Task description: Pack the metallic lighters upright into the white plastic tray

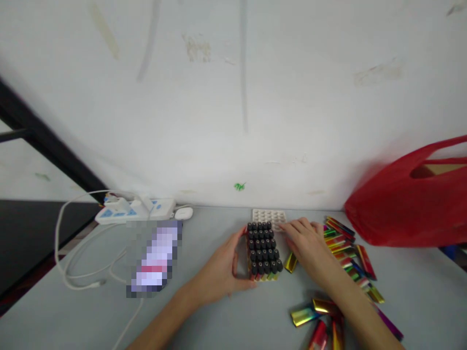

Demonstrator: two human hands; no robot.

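A compact block of upright black-topped pieces [261, 248] stands in rows near the middle of the table, with shiny coloured sides showing at its front. My left hand [222, 265] is wrapped round its left side, the thumb at the near corner and the fingers at the far one. Just behind the block lies a white tray with rows of holes [269, 215], partly hidden by it. The fingers of my right hand [304, 240] are bent together at the tray's near right edge; the fingertips are small and blurred. A gold shiny piece [291, 262] lies below that hand.
Loose shiny metallic pieces [366, 261] are strewn at the right, partly under my right forearm. A red bag [394, 204] stands by the wall. At the left are a power strip [164, 209], a white cable [58, 233], a small white case [183, 213] and a blurred-out phone [156, 257].
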